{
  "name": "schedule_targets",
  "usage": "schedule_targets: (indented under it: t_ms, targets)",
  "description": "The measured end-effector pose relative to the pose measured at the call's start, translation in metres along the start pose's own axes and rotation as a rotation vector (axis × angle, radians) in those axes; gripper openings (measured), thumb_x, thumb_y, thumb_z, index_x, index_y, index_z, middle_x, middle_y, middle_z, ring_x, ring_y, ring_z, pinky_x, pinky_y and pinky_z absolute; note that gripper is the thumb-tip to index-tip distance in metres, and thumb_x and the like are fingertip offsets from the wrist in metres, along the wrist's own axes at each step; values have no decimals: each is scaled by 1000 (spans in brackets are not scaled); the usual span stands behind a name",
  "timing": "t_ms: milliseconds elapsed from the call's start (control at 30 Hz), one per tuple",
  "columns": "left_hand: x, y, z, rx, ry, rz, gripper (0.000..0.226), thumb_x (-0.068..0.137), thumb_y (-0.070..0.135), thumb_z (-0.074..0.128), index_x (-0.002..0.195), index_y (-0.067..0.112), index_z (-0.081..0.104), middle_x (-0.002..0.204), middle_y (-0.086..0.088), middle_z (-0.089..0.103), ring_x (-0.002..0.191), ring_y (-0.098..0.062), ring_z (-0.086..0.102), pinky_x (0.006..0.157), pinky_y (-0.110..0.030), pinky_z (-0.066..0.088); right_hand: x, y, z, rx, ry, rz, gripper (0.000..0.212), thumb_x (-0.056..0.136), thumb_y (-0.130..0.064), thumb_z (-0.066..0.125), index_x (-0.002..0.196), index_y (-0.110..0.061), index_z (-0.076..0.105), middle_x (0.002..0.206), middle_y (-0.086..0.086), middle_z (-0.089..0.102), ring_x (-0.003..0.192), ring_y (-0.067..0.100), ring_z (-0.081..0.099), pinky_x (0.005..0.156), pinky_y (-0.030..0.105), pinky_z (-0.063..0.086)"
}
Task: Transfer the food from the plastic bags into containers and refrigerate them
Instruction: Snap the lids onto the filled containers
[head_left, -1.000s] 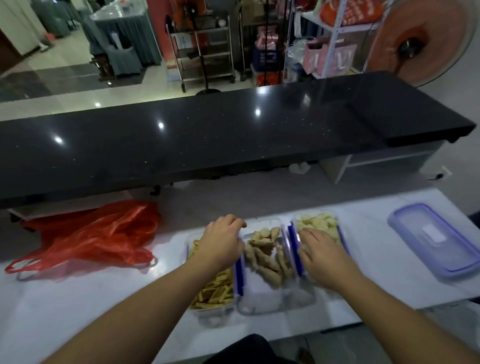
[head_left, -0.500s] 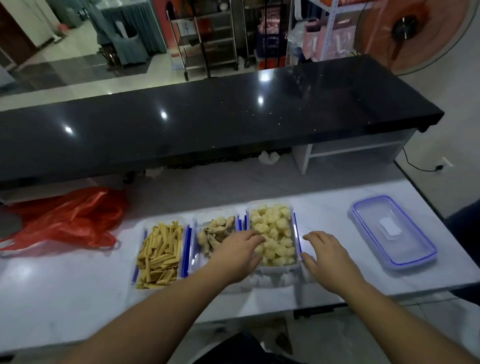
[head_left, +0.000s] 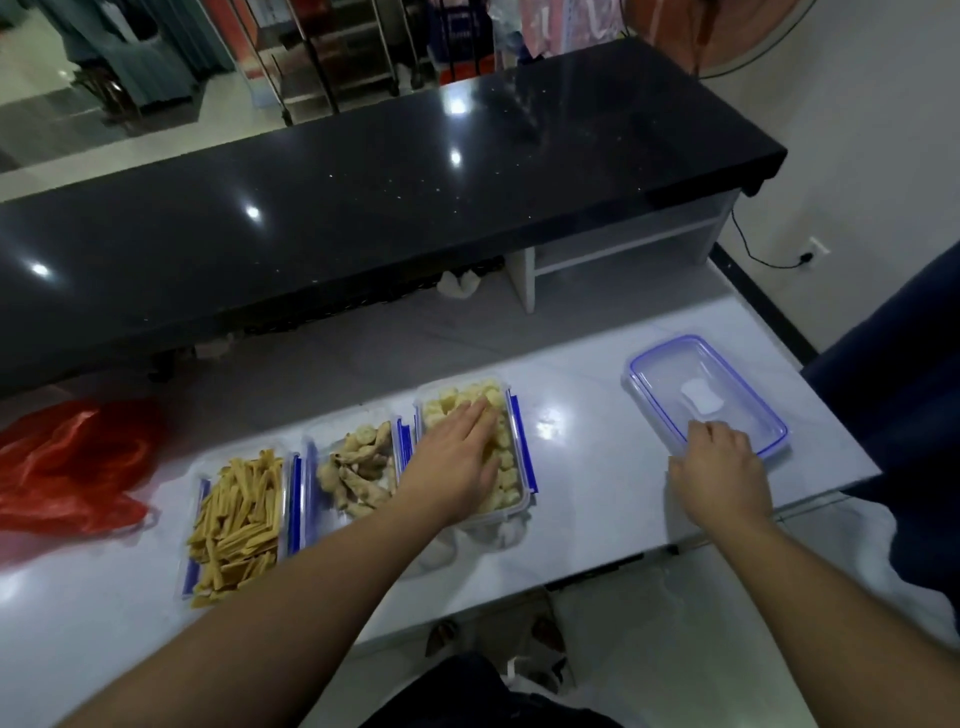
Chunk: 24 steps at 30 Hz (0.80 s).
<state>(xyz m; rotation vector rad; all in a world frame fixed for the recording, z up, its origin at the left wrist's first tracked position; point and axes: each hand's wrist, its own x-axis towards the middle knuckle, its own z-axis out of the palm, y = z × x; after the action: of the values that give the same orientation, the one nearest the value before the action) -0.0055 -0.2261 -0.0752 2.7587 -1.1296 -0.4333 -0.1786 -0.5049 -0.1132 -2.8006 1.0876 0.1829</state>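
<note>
Three clear containers with blue clips stand in a row on the white table (head_left: 571, 467). The left container (head_left: 236, 525) holds yellow sticks, the middle container (head_left: 356, 470) holds beige pieces, and the right container (head_left: 511, 447) holds pale yellow chunks. My left hand (head_left: 457, 457) lies flat with straight fingers on the food of the right container. A clear lid with a blue rim (head_left: 706, 395) lies further right. My right hand (head_left: 719, 470) touches its near edge with curled fingers; whether it grips the rim is unclear.
A crumpled red plastic bag (head_left: 67, 467) lies at the table's left end. A long black counter (head_left: 363, 208) runs behind the table. A dark blue seat (head_left: 893, 415) stands at the right. Floor and my feet show below the table's front edge.
My right hand moved right from beside the right container to the lid's near edge. My left hand slid further onto the pale chunks. The camera view shifted right.
</note>
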Motion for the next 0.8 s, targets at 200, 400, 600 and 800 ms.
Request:
schedule_targets:
  t_ms: [200, 400, 600, 800]
  targets:
    - [12, 3, 6, 29, -59, 1, 68, 107, 51, 33, 167, 28, 10, 174, 8, 7, 161, -14, 3, 130, -44, 11, 11, 9, 9, -81, 45, -15, 23, 83, -9, 71, 104, -4, 65, 99, 17, 63, 88, 34, 58, 70, 42, 49]
    - [1, 4, 4, -18, -57, -3, 62, 108, 49, 33, 165, 32, 17, 174, 10, 11, 160, -16, 6, 128, -44, 8, 15, 12, 7, -89, 89, -61, 16, 83, -6, 70, 98, -6, 66, 90, 13, 65, 79, 32, 60, 66, 41, 48]
    - [-6, 0, -2, -50, -7, -17, 59, 107, 45, 41, 163, 31, 27, 172, 6, 20, 159, -18, 17, 128, -44, 18, 13, 14, -8, -130, 253, -149, 24, 70, 7, 76, 90, 1, 65, 82, 19, 60, 68, 37, 57, 56, 38, 40]
    - [-15, -16, -12, -100, 66, -115, 57, 103, 42, 48, 157, 25, 39, 163, 2, 40, 148, -19, 38, 123, -43, 34, 20, 11, -41, -127, 336, -164, 22, 68, 14, 75, 84, 7, 61, 78, 27, 58, 64, 38, 56, 54, 40, 46]
